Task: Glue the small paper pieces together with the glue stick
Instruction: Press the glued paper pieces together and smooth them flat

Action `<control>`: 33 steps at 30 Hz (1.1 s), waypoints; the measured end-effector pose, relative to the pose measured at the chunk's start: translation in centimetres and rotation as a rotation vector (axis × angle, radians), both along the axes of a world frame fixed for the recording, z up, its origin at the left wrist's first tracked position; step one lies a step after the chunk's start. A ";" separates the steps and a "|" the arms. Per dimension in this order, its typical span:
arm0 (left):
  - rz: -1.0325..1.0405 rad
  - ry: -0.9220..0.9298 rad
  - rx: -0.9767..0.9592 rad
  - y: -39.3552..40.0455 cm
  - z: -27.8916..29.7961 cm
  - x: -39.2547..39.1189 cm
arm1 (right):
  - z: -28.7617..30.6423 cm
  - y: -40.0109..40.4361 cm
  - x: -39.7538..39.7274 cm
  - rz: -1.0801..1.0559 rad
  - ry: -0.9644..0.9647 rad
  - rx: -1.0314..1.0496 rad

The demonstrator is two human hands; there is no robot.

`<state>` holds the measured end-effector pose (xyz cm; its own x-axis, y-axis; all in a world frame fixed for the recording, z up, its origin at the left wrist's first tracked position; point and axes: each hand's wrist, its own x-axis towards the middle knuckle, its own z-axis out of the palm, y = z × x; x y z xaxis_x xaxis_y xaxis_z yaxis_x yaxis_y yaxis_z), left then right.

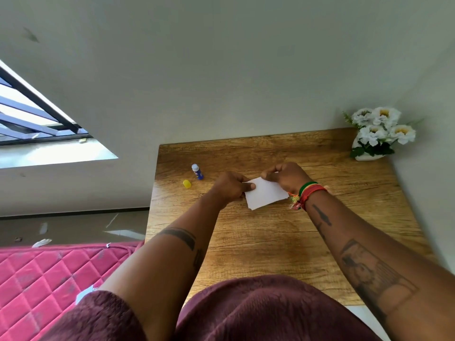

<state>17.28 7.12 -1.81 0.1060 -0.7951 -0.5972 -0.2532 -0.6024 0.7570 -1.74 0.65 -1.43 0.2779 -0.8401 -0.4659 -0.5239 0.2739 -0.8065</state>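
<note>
Two of your hands meet over a wooden table (270,242), both gripping the same white paper piece (267,196), which sits a little above the tabletop near its middle. Your left hand (230,187) is curled closed on the paper's left edge, the thumb lying flat on top and the other fingers tucked under it. Your right hand (285,177) pinches the paper's far right corner, fingers bent tight and close together; a red, green and yellow wristband (309,194) circles that wrist. Whether the paper is one sheet or several stacked you cannot tell, though its lower edge shows a faint double line. Left of the paper, beyond your left hand, the glue stick (197,171) stands uncapped on the table, blue body with a white tip, touched by neither hand. Its yellow cap (186,184) lies just beside it, slightly nearer you and further left. Far to the right of the paper, at the table's back corner, stands a white vase of white flowers (379,132).
</note>
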 end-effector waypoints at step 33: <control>0.177 0.041 -0.073 -0.3 0.4 -0.6 | -0.1 1.4 0.1 -0.196 -0.095 0.036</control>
